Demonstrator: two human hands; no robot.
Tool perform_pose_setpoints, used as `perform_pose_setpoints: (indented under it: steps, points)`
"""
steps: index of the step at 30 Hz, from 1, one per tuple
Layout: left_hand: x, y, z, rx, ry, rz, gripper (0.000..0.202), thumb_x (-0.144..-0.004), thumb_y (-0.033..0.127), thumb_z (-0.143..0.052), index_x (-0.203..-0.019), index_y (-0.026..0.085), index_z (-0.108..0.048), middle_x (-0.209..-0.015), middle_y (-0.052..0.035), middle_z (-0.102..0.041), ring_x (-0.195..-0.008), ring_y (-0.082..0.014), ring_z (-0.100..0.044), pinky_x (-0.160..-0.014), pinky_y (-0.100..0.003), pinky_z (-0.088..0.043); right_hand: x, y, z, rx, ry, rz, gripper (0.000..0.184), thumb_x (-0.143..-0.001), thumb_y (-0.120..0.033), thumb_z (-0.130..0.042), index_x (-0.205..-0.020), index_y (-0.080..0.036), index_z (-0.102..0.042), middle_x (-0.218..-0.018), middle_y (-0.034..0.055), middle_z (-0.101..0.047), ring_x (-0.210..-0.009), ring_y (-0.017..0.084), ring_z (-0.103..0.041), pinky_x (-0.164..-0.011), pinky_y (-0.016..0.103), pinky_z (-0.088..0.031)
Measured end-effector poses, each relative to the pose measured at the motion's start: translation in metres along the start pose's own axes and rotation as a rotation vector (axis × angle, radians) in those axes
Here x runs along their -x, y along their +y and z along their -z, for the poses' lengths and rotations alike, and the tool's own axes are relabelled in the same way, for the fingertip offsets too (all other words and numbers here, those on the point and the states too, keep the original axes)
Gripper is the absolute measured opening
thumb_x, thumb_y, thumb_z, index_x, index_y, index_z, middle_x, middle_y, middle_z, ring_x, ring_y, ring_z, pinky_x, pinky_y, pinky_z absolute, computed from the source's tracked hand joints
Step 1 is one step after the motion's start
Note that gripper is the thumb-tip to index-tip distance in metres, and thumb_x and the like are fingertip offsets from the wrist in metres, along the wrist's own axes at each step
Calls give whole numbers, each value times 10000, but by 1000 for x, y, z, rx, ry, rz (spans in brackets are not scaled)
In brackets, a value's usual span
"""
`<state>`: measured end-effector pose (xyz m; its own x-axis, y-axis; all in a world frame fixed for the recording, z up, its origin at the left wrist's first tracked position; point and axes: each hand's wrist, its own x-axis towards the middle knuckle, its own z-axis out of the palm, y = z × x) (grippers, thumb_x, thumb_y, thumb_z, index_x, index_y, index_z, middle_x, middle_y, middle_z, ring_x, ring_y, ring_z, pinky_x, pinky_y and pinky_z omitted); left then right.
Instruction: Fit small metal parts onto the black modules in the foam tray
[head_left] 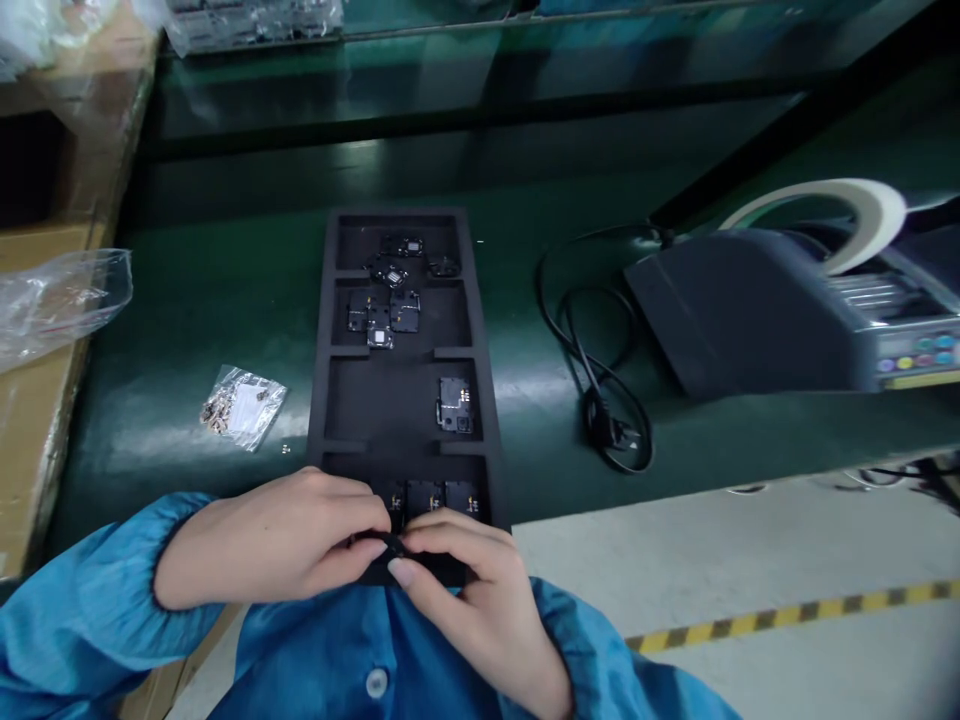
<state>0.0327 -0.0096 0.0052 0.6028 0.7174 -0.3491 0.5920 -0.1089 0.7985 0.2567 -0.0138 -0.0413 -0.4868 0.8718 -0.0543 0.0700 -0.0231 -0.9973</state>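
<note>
My left hand (285, 535) and my right hand (472, 590) meet at the near end of a black foam tray (330, 330), fingers pinched together on a small black part (390, 543) held between them. The tray has several compartments. Small black electronic modules (384, 318) lie in the far compartments, one module (454, 404) sits alone in the third, and a row of modules (435, 497) fills the nearest one just beyond my fingers. Both sleeves are blue.
A small clear bag of tiny metal parts (241, 405) lies left of the tray on the green bench. A black power cable (600, 390) and a dark tape dispenser machine (787, 300) sit to the right. Cardboard boxes (37, 400) and plastic wrap (60, 295) line the left.
</note>
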Motion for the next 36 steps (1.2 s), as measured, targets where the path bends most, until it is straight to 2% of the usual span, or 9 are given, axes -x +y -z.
perform_pose_setpoints:
  steps: [8, 11, 15, 20, 22, 25, 30, 33, 36]
  points:
    - [-9, 11, -1, -86, -27, -12, 209, -1018, 254, -445, -986, 196, -643, -831, -9, -608, -704, -137, -580, -616, -257, -402, -1, 2, 7, 24, 46, 120, 94, -943, -162, -699, -868, -208, -732, -824, 30, -711, -711, 200, -670, -684, 285, -541]
    - [-20, 15, 11, -86, 24, -16, 201, -1012, 248, -457, -1013, 198, -652, -930, -26, -639, -783, -140, -610, -688, -247, -433, -5, 4, 15, 85, -3, 93, 48, -958, -193, -689, -992, -216, -714, -961, 35, -695, -835, 206, -667, -752, 289, -536]
    - [-47, 7, 41, -187, 164, 22, 216, -1001, 286, -482, -981, 186, -673, -931, -31, -678, -812, -155, -629, -729, -254, -437, -12, 10, 35, 214, 65, 71, 470, -883, -262, -776, -1319, -232, -603, -1244, 73, -618, -1015, 253, -625, -801, 333, -539]
    - [-94, -20, 71, -271, 65, 108, 206, -966, 325, -552, -921, 183, -695, -727, 11, -678, -667, -145, -626, -645, -250, -410, -22, 36, 67, 292, 349, 139, 51, -955, -246, -675, -984, -221, -709, -887, 26, -677, -765, 217, -627, -698, 342, -507]
    - [-109, -29, 73, -355, 10, 121, 195, -957, 303, -569, -907, 180, -713, -783, -11, -703, -723, -164, -648, -679, -264, -427, -27, 51, 76, 299, 417, 123, 94, -965, -284, -677, -914, -213, -713, -860, 31, -683, -751, 225, -627, -687, 352, -500]
    - [-120, -30, 66, -539, -1, 143, 185, -959, 254, -568, -930, 160, -725, -907, -69, -722, -852, -216, -677, -743, -303, -460, -32, 72, 80, 277, 498, 85, 148, -962, -339, -694, -923, -198, -719, -852, 39, -690, -724, 228, -627, -667, 355, -497]
    - [-126, -3, 36, -830, 182, 196, 230, -980, 235, -527, -1108, 112, -672, -1107, -144, -669, -941, -288, -678, -737, -359, -515, -33, 80, 78, 317, 505, 114, 150, -968, -333, -677, -926, -198, -729, -807, 30, -679, -663, 210, -601, -638, 339, -491]
    - [-136, 10, 18, -837, 183, 153, 374, -957, 344, -602, -1234, 93, -599, -1201, -163, -633, -1004, -303, -668, -771, -372, -543, -32, 78, 79, 331, 497, 117, 128, -970, -305, -668, -924, -201, -727, -803, 25, -676, -657, 205, -600, -633, 334, -490]
    - [-146, 9, 9, -810, 151, 140, 497, -866, 319, -733, -1264, 75, -561, -1218, -166, -609, -964, -297, -676, -729, -365, -554, -30, 78, 81, 345, 497, 117, 119, -968, -290, -663, -920, -200, -723, -786, 21, -664, -649, 202, -595, -633, 335, -493]
